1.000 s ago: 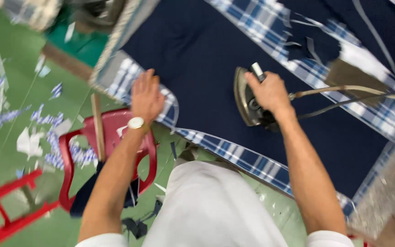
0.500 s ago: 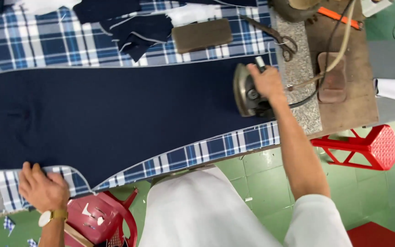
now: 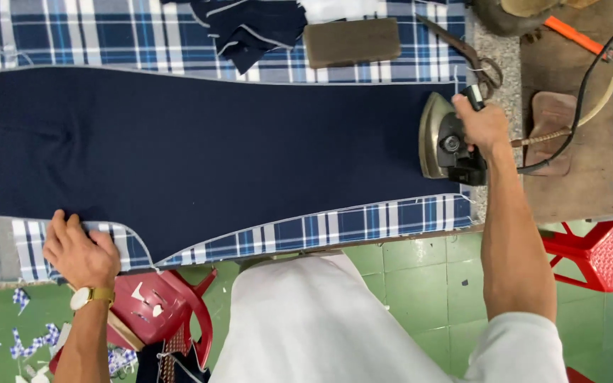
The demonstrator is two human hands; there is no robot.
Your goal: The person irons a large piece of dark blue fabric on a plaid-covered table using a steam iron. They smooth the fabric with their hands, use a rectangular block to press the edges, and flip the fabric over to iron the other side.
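Navy blue woven cloth, a long cut panel (image 3: 214,149), lies flat across the blue-and-white plaid padded table cover (image 3: 108,39), its long axis running from the person's left to their right. The right hand (image 3: 482,126) is closed around the handle of a heavy metal steam iron with a dark handle (image 3: 447,145), which rests on the right end of the panel, soleplate edge facing left along the cloth. The left hand (image 3: 79,248) lies flat and spread at the opposite end, fingers pressing the near left corner where the cloth edge meets the plaid cover. The two hands are well apart, one at each end of the long axis; the right hand alone is at the iron. Beyond the panel lie folded navy offcuts (image 3: 250,28), a brown rectangular block (image 3: 352,41) and dark metal shears (image 3: 466,50). A brown iron rest (image 3: 551,128) sits just right of the iron. Below the table edge: green tiled floor (image 3: 420,284), red plastic stools (image 3: 597,252), scattered fabric scraps (image 3: 23,340).
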